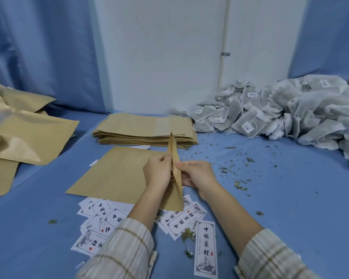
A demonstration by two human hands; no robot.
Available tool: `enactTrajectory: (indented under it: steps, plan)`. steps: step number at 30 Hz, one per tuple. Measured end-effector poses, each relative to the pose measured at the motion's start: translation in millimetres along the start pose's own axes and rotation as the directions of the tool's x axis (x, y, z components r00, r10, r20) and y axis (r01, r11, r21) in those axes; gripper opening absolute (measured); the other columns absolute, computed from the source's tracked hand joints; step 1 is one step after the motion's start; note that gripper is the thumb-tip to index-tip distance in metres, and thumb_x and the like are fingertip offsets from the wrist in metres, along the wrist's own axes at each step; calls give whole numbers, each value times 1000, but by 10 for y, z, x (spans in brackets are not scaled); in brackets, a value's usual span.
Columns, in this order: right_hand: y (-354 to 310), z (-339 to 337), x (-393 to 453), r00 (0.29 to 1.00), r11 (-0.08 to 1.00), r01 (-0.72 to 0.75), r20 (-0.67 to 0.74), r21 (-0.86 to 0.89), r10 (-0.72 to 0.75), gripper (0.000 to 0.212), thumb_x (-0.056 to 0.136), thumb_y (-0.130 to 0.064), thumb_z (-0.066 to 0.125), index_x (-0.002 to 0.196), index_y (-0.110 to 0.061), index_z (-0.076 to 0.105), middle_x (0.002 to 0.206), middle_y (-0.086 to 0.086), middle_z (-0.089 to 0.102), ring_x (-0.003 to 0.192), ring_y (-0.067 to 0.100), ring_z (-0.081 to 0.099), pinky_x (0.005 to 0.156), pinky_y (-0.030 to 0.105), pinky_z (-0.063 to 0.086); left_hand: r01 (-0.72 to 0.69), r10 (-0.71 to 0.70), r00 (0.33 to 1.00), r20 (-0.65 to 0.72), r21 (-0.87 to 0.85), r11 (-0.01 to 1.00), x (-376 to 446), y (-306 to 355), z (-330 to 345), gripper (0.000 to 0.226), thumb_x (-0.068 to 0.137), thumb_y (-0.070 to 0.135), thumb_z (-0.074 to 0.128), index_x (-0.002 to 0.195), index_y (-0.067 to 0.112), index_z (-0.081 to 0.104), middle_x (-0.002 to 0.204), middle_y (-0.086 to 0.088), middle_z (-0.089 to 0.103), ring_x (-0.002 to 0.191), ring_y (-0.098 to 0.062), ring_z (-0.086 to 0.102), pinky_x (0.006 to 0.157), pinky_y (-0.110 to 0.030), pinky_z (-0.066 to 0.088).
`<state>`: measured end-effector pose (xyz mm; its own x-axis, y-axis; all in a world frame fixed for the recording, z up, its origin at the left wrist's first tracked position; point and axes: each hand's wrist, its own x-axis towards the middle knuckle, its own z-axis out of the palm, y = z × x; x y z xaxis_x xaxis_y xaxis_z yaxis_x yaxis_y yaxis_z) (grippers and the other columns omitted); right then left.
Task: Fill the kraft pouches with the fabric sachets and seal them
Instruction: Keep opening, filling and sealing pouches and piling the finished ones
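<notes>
Kraft pouch: held edge-on between both hands, centre near, above the blue cloth; its far tip points up and away; inside not visible, can't tell if anything is in it.
Left hand: fingers closed on the pouch's left face; fingertips hidden behind the paper.
Right hand: thumb and fingers pinching the pouch's right face; lower fingers hidden under the palm.
Flat pouch: lies on the cloth just left of the hands; its near right corner is covered by the left forearm.
Pouch stack: empty pouches piled flat, centre far; a lighter band across the top one; count not readable.
Filled pouches: puffy heap at far left, cut off by the frame edge; seals hard to make out.
Fabric sachets: grey-white pile at far right, small tags on some, print too small to read; pile runs out of frame.
Printed labels: white slips with black characters, near centre, several partly under the flat pouch and the plaid sleeves.
Loose herb bits: scattered on the cloth right of the hands.
</notes>
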<state>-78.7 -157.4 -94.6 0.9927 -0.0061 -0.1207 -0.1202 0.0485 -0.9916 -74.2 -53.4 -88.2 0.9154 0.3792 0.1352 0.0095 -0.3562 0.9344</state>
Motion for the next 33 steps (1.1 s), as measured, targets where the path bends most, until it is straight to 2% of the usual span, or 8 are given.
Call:
enactTrajectory:
  steps: [2, 5, 8, 16, 24, 29, 31, 33]
  plan:
    - [-2, -11, -5, 987, 956, 89, -106, -280, -123, 23, 84, -23, 62, 65, -9, 65, 68, 9, 69, 68, 25, 68, 72, 36, 58, -72, 63, 996, 65, 141, 987, -24, 18, -7, 38, 87, 25, 54, 51, 14, 52, 44, 4, 57, 49, -14, 59, 44, -18, 43]
    - [-45, -18, -45, 949, 779, 163, -118, -605, -291, 26, 85, -21, 51, 69, -4, 61, 74, 17, 64, 61, 16, 51, 53, 15, 40, -162, 102, 974, 202, 309, 937, -38, 33, 29, 35, 92, 27, 46, 63, 10, 56, 75, -13, 67, 76, -29, 63, 67, -30, 48]
    - [-39, -5, -60, 940, 627, 160, -76, -763, -333, 33, 91, -17, 44, 60, -7, 51, 60, 6, 51, 58, 18, 45, 40, 14, 25, -251, 159, 944, 289, 316, 915, -94, -25, 88, 34, 98, 19, 39, 68, 7, 50, 89, -23, 64, 81, -30, 53, 67, -32, 31]
    - [41, 40, -20, 920, 712, 61, -238, -699, -312, 42, 90, -13, 46, 50, -12, 33, 52, 3, 39, 58, 23, 41, 49, 28, 29, -199, 176, 976, 125, 205, 958, -170, -91, 213, 44, 100, 19, 37, 56, 12, 35, 82, -26, 62, 77, -34, 51, 60, -30, 21]
    - [76, -179, 76, 898, 773, -92, -387, -628, -208, 28, 91, -9, 43, 63, -9, 46, 71, 8, 51, 69, 23, 48, 50, 23, 32, -357, 347, 934, 80, 215, 909, -338, 66, 179, 35, 97, 11, 42, 62, 7, 38, 76, -33, 57, 75, -46, 52, 68, -43, 30]
    - [70, -154, 21, 842, 683, 261, -185, -683, -507, 18, 90, -16, 50, 106, -23, 55, 77, -1, 57, 70, 16, 56, 56, 23, 40, -370, 357, 929, 99, 283, 885, -280, 126, 111, 36, 97, 20, 42, 63, 8, 41, 79, -28, 60, 80, -43, 54, 65, -41, 37]
    - [78, -159, 32, 740, 520, 363, -99, -773, -665, 16, 88, -17, 53, 102, -21, 58, 93, -4, 49, 82, 13, 51, 66, 25, 40, -423, 408, 904, 125, 390, 818, -262, 172, 96, 31, 97, 24, 42, 81, 3, 58, 86, -24, 64, 84, -41, 57, 64, -38, 37]
    - [70, -157, 39, 727, 475, 450, 2, -756, -686, 14, 85, -12, 49, 92, -16, 61, 95, -2, 47, 87, 13, 44, 71, 23, 35, -481, 461, 872, 167, 477, 736, -255, 229, 79, 31, 98, 26, 39, 92, 5, 61, 90, -20, 66, 85, -38, 57, 62, -35, 33]
